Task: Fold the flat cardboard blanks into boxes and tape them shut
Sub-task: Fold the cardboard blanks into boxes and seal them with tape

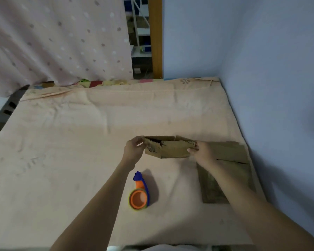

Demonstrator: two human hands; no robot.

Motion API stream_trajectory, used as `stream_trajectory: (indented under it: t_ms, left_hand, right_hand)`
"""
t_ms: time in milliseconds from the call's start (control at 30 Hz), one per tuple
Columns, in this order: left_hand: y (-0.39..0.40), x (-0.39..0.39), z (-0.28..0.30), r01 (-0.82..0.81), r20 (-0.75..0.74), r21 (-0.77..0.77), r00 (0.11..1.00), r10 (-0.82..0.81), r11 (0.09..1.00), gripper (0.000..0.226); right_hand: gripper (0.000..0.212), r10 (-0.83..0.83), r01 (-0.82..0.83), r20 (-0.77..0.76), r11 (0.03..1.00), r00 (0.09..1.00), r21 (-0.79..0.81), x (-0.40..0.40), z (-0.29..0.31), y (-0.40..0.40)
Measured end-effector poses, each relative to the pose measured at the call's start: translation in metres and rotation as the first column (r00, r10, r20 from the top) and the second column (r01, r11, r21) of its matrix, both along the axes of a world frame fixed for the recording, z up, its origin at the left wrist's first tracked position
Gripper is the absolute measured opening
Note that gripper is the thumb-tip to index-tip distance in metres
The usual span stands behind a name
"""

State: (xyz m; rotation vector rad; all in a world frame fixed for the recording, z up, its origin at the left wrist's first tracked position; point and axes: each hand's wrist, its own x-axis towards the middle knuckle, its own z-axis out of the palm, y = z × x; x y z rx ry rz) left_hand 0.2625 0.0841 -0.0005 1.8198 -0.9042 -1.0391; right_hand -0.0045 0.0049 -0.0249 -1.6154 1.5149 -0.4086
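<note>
Nearest the camera, two bare forearms reach out over a bed spread with a peach-coloured sheet (pixel 62 142), which is creased and faintly patterned. Between the arms, close to the left forearm, a tape dispenser (pixel 140 193) lies on the sheet — an orange hub inside a roll of tape, with a blue handle pointing away from the person. To the right, partly under the right forearm, a stack of flat cardboard blanks (pixel 230 160) rests on the sheet near the bed's right edge, just beside the wall. Further out, both hands hold a partly opened cardboard box (pixel 170 148) above the sheet, its walls pulled into a shallow, skewed shape with the top open. The left hand (pixel 134 148) pinches the box's left end, fingers curled over the upper edge and thumb below. The right hand (pixel 201 151) grips the right end, its fingers closed on the cardboard — the box's right corner overlaps the far end of the flat stack. Beyond the bed, a pale pink dotted curtain (pixel 53 38) hangs at the left, a wooden post (pixel 155 37) stands in the middle, and a light blue wall (pixel 261 51) fills the right.
</note>
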Motion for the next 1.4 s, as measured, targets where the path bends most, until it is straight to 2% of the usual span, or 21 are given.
stream_trajectory:
  t_ms: [133,200,267,333,400,500,600,733,867,1033,1333,1400]
  left_hand:
    - [-0.001,-0.024,-0.002,-0.055,-0.269,0.064,0.961,0.07,0.996,0.028]
    - [-0.004,-0.033,-0.002,-0.076,-0.343,0.134,0.932,0.118,0.988,0.039]
    - [-0.006,-0.041,-0.004,-0.056,-0.351,0.183,0.929,0.118,0.982,0.046]
    - [-0.006,-0.048,-0.006,-0.001,-0.35,0.204,0.934,0.074,0.979,0.049]
    - [-0.006,-0.056,-0.004,0.051,-0.344,0.199,0.939,0.021,0.979,0.049]
    - [-0.008,-0.06,-0.002,0.083,-0.293,0.181,0.956,-0.027,0.98,0.046]
    - [-0.01,-0.056,-0.006,0.128,-0.256,0.177,0.963,-0.08,0.976,0.047]
    - [-0.011,-0.047,-0.01,0.175,-0.26,0.19,0.958,-0.122,0.966,0.049]
    - [-0.006,-0.042,-0.015,0.189,-0.346,0.192,0.931,-0.114,0.963,0.049]
    - [0.001,-0.042,-0.028,0.159,-0.249,0.171,0.962,-0.114,0.972,0.043]
    - [0.01,-0.038,-0.033,0.124,-0.335,0.145,0.94,-0.069,0.982,0.039]
    - [0.01,-0.039,-0.035,0.109,-0.37,0.146,0.928,-0.047,0.983,0.039]
  right_hand:
    - [0.018,0.01,-0.011,0.01,1.0,1.0,0.024,-0.011,0.005,0.01]
    - [0.017,0.036,-0.036,0.014,0.999,0.999,0.014,-0.015,0.008,0.018]
    - [0.022,0.042,-0.043,0.037,0.999,0.998,0.028,-0.018,0.003,0.026]
    - [0.036,0.037,-0.044,0.079,0.996,0.996,0.079,-0.018,-0.003,0.033]
    - [0.05,0.012,-0.026,0.119,0.993,0.993,0.119,-0.015,-0.002,0.037]
    - [0.061,-0.03,0.002,0.189,0.99,0.982,0.143,-0.01,0.013,0.041]
    - [0.072,-0.018,-0.012,0.174,0.985,0.985,0.17,-0.012,0.021,0.046]
    - [0.053,-0.203,0.136,0.19,0.94,0.961,0.312,-0.009,0.02,0.045]
    - [0.042,-0.19,0.131,0.158,0.938,0.969,0.321,-0.008,0.019,0.043]
    - [0.047,-0.261,0.184,0.166,0.91,0.951,0.372,-0.003,0.017,0.043]
    - [0.041,-0.373,0.302,0.168,0.891,0.913,0.338,0.002,0.003,0.043]
    - [0.043,-0.345,0.284,0.14,0.898,0.928,0.336,0.004,0.001,0.042]
